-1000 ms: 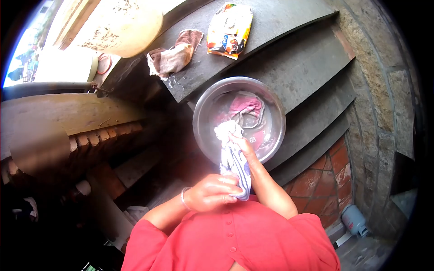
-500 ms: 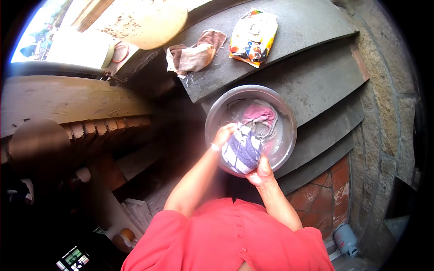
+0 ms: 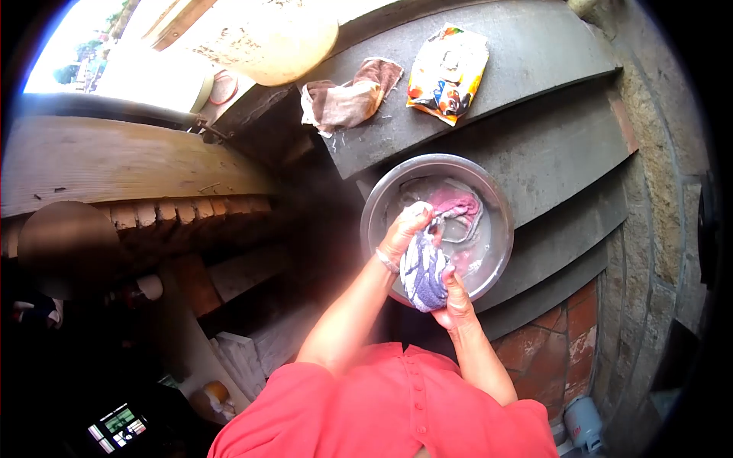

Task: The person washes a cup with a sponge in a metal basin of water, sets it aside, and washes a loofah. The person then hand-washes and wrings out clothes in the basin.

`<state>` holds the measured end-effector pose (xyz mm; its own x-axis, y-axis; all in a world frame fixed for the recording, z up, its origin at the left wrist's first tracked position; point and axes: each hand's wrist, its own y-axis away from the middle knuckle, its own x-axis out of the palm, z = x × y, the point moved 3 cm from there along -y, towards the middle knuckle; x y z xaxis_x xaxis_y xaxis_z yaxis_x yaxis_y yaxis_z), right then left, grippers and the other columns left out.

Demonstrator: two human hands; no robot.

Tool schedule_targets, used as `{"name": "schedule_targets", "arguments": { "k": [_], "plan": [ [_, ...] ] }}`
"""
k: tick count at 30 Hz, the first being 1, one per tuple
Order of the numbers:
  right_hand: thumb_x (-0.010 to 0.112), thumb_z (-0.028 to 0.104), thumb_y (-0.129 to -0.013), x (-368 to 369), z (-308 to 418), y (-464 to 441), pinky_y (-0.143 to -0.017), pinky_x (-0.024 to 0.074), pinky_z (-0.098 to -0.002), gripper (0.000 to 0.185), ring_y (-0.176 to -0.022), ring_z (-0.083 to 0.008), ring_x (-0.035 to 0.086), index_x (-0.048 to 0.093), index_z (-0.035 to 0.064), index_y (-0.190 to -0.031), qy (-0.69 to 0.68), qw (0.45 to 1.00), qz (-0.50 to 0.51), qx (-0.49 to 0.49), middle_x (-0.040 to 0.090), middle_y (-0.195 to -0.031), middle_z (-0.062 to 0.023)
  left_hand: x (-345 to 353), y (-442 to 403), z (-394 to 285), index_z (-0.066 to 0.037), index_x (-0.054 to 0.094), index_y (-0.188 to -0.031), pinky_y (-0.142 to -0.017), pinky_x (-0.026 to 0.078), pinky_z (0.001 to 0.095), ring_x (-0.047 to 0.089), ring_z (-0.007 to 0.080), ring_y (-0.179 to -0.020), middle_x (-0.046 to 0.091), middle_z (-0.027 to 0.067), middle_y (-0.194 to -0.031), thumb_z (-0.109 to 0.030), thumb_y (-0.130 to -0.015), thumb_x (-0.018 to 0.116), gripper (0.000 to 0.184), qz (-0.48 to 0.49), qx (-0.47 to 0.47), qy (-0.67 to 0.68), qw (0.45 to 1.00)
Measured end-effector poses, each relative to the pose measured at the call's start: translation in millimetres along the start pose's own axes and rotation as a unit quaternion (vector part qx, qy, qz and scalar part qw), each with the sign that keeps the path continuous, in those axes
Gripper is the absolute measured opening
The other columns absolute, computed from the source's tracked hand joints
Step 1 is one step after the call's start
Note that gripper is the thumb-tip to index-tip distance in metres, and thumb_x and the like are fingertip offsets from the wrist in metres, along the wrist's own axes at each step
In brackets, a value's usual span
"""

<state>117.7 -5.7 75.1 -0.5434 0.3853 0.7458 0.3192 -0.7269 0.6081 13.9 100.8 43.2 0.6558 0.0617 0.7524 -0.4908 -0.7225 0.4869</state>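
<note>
Over the near part of a round metal basin (image 3: 374, 206), both hands hold a blue-and-white striped cloth (image 3: 422, 273). My left hand (image 3: 401, 238), with a band at the wrist, is closed on the cloth's upper end. Round its lower right end are the fingers of my right hand (image 3: 456, 303), thumb up. A pink and grey cloth (image 3: 458, 204) lies behind it in the basin, in cloudy water.
Dark stone steps (image 3: 550, 175) rise behind and to the right of the basin. On the top one lie a brown cloth (image 3: 351, 98) and an orange-and-white packet (image 3: 449, 72). A grey gas canister (image 3: 584, 421) stands at the lower right. A wooden beam (image 3: 122, 156) runs along the left.
The striped cloth was stretched lengthwise toward my body, then spread over the basin, and is now bunched narrower between both hands. The view has shifted, moving the basin right and down.
</note>
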Motion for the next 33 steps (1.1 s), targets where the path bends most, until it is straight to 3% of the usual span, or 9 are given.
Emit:
{"name": "schedule_targets", "arguments": {
  "k": [8,10,13,16,20,22,24,29,33],
  "plan": [
    [0.077,0.025,-0.074,-8.7,12.4,-31.9,-0.075,0.0481,-0.0311,0.038,-0.082,-0.0146,0.059,0.062,0.0017,-0.101,0.406,0.910,0.061,-0.056,0.064,-0.089,-0.0048,-15.8,-25.8,7.7,-0.009,0.060,-0.083,-0.062,0.044,0.0249,0.051,0.0075,-0.069,0.056,-0.0042,-0.076,-0.023,-0.091,0.060,0.016,-0.094,0.021,-0.322,0.942],
    [0.069,0.014,-0.078,-10.6,13.5,-37.9,-0.074,0.0497,-0.0368,0.028,-0.082,-0.0212,0.064,0.063,0.0008,-0.102,0.514,0.854,0.063,-0.050,0.067,-0.090,-0.0109,-15.2,-28.9,10.5,-0.004,0.061,-0.086,-0.063,0.045,0.0278,0.054,0.0109,-0.070,0.061,0.0017,-0.079,-0.024,-0.089,0.061,0.020,-0.131,0.014,-0.434,0.891],
    [0.070,0.022,-0.076,-1.9,19.4,-46.1,-0.069,0.0509,-0.0361,0.028,-0.075,-0.0258,0.067,0.064,-0.0013,-0.089,0.694,0.720,-0.034,-0.010,0.068,-0.079,-0.0168,-22.8,-36.2,20.6,0.001,0.064,-0.091,-0.075,0.048,0.0385,0.066,0.0317,-0.087,0.068,0.0192,-0.092,-0.027,-0.085,0.066,0.029,-0.213,-0.015,-0.627,0.750],
    [0.064,0.022,-0.076,-23.8,-0.8,-58.3,-0.070,0.0508,-0.0388,0.027,-0.078,-0.0323,0.068,0.064,-0.0023,-0.088,0.769,0.633,-0.080,-0.037,0.067,-0.080,-0.0217,-37.0,-40.2,39.1,0.001,0.064,-0.101,-0.087,0.047,0.0431,0.059,0.0408,-0.102,0.063,0.0268,-0.103,-0.030,-0.082,0.066,0.036,-0.242,-0.049,-0.705,0.665],
    [0.064,0.018,-0.075,-26.9,-0.6,-52.2,-0.066,0.0516,-0.0347,0.023,-0.070,-0.0243,0.066,0.064,-0.0021,-0.086,0.663,0.746,-0.061,-0.015,0.067,-0.074,-0.0147,-27.6,-35.0,33.5,-0.002,0.058,-0.120,-0.095,0.044,0.0370,0.061,0.0323,-0.106,0.063,0.0218,-0.112,-0.034,-0.083,0.064,0.050,-0.141,-0.138,-0.693,0.694],
    [0.068,0.014,-0.075,-36.5,-3.5,-43.2,-0.069,0.0499,-0.0321,0.024,-0.076,-0.0194,0.064,0.066,0.0004,-0.094,0.438,0.897,-0.004,0.060,0.067,-0.083,-0.0127,-32.5,-32.6,27.9,-0.005,0.050,-0.133,-0.102,0.039,0.0392,0.051,0.0285,-0.122,0.052,0.0163,-0.133,-0.046,-0.085,0.060,0.064,-0.027,-0.136,-0.571,0.809],
    [0.071,0.014,-0.074,-26.7,3.3,-26.4,-0.068,0.0487,-0.0277,0.026,-0.075,-0.0141,0.062,0.065,0.0002,-0.095,0.206,0.975,0.024,0.077,0.066,-0.084,-0.0083,-33.3,-34.3,15.0,-0.008,0.046,-0.138,-0.106,0.035,0.0414,0.043,0.0276,-0.130,0.044,0.0150,-0.142,-0.055,-0.086,0.058,0.071,0.097,-0.155,-0.367,0.912],
    [0.067,0.033,-0.070,-0.8,3.9,-16.9,-0.068,0.0502,-0.0401,0.052,-0.074,-0.0326,0.062,0.058,-0.0053,-0.105,-0.107,0.988,0.112,0.027,0.064,-0.084,-0.0149,6.6,-12.4,15.3,-0.009,0.044,-0.138,-0.105,0.032,0.0562,0.030,0.0413,-0.135,0.041,0.0228,-0.141,-0.068,-0.078,0.057,0.085,0.245,-0.096,0.054,0.963],
    [0.067,0.031,-0.071,22.2,15.6,-3.8,-0.056,0.0484,-0.0387,0.054,-0.070,-0.0351,0.063,0.057,-0.0063,-0.109,-0.182,0.968,0.166,0.038,0.065,-0.085,-0.0168,50.2,0.4,10.3,-0.007,0.054,-0.095,-0.074,0.053,0.0465,0.058,0.0406,-0.098,0.056,0.0215,-0.110,-0.047,-0.083,0.067,0.044,0.223,-0.030,0.160,0.961]
  ]
}}
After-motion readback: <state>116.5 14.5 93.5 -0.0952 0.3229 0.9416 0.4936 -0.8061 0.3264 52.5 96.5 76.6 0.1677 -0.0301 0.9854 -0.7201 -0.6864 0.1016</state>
